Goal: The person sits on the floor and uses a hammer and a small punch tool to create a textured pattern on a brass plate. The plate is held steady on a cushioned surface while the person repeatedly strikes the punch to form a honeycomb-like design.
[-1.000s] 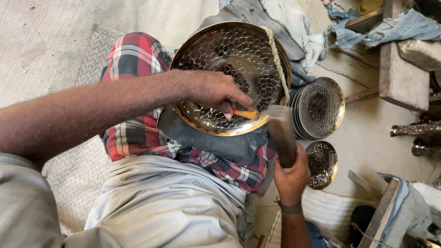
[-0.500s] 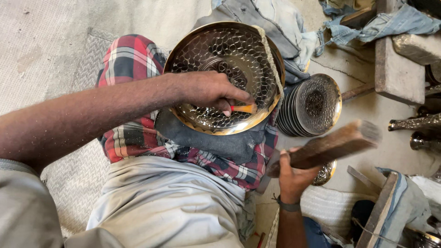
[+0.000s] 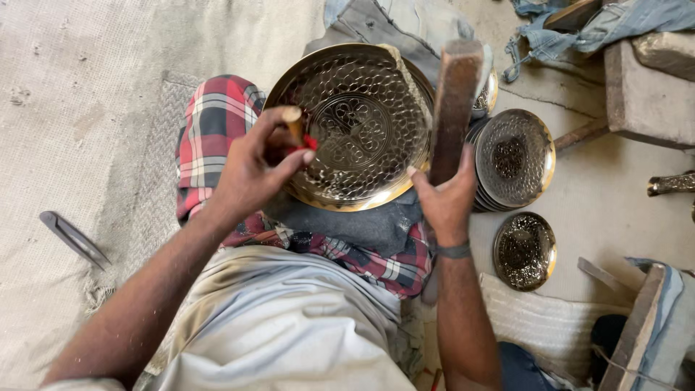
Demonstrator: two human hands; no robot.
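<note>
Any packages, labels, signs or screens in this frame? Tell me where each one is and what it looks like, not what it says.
None in view. The scene holds only metalwork and tools: the left hand holds a small punch against a large embossed brass plate, and the right hand holds a wooden mallet. A stack of smaller plates lies beside them.

The large plate (image 3: 355,130) is golden brass with a hammered honeycomb pattern and floral centre. The checked cloth (image 3: 210,137) is red, white and dark. The mallet (image 3: 452,101) is brown wood.
</note>
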